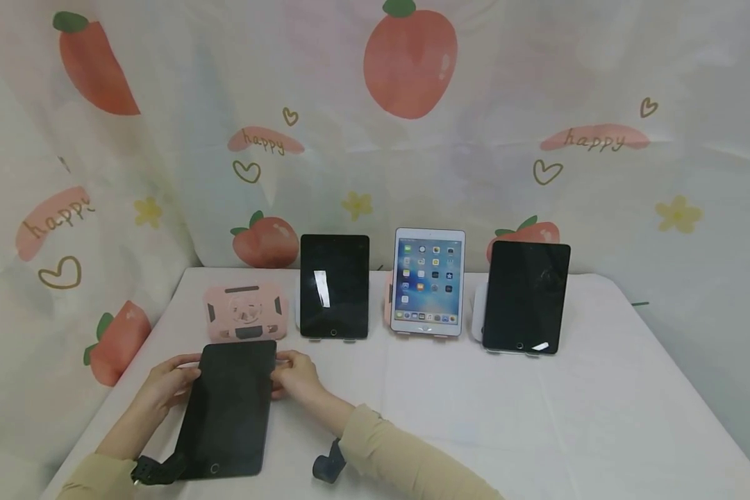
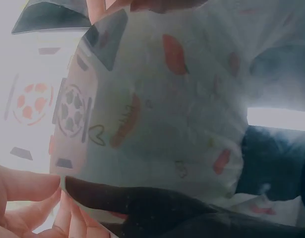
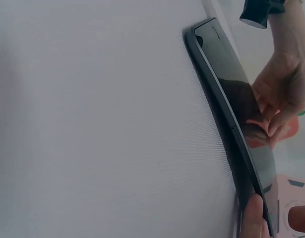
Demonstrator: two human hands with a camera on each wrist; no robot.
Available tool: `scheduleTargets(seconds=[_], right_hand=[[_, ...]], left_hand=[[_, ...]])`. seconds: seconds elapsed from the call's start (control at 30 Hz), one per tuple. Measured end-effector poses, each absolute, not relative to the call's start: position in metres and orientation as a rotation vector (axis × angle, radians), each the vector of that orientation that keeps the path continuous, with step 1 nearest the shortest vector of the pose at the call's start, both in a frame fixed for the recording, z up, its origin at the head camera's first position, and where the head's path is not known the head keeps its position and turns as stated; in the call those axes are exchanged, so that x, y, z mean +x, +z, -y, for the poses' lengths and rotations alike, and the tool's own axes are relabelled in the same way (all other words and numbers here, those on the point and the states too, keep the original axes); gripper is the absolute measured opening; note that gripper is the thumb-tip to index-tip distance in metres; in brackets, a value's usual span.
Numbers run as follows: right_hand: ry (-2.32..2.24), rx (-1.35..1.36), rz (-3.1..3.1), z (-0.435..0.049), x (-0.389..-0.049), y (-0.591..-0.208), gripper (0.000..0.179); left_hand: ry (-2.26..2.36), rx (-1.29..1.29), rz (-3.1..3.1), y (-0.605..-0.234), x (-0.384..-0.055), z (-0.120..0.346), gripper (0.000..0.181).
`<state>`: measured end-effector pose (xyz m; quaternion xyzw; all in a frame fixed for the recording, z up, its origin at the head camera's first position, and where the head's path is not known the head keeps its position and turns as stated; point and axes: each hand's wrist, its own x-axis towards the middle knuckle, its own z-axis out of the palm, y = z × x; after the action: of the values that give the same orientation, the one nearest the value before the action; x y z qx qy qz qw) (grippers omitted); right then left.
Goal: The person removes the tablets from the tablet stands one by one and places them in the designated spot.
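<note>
A black tablet [image 1: 228,417] with a dark screen and a round button at its near end is held between both hands at the left of the table. My left hand [image 1: 162,385] pinches its left edge, thumb on the screen side. On the opposite edge, near the far corner, my right hand [image 1: 296,375] grips it. Just beyond stands a pink tablet stand [image 1: 246,302] with a ball-shaped cutout, bearing no tablet. In the left wrist view, the glossy screen [image 2: 162,134] mirrors the stand and the hand. The right wrist view shows the tablet's thin side [image 3: 224,119] tilted over the white cloth.
Along the back of the table lean a black tablet [image 1: 334,285], a white tablet [image 1: 429,278] with its screen lit, and another black tablet [image 1: 526,298], each on a stand. A white cloth [image 1: 506,430] covers the table. A fruit-printed curtain [image 1: 475,180] hangs behind.
</note>
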<state>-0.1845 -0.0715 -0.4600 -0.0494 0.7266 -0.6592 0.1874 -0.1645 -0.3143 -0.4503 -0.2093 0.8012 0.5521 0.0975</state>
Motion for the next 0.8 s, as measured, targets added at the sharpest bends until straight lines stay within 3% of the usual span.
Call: scheduleTargets(seconds=[0.8], right_hand=[[-1.711, -0.071, -2.026, 0.0674, -0.1858, -0.4535, 0.041]], left_hand=[[1.298, -0.522, -2.551, -0.4472, -0.1637, 0.3074, 0.045]])
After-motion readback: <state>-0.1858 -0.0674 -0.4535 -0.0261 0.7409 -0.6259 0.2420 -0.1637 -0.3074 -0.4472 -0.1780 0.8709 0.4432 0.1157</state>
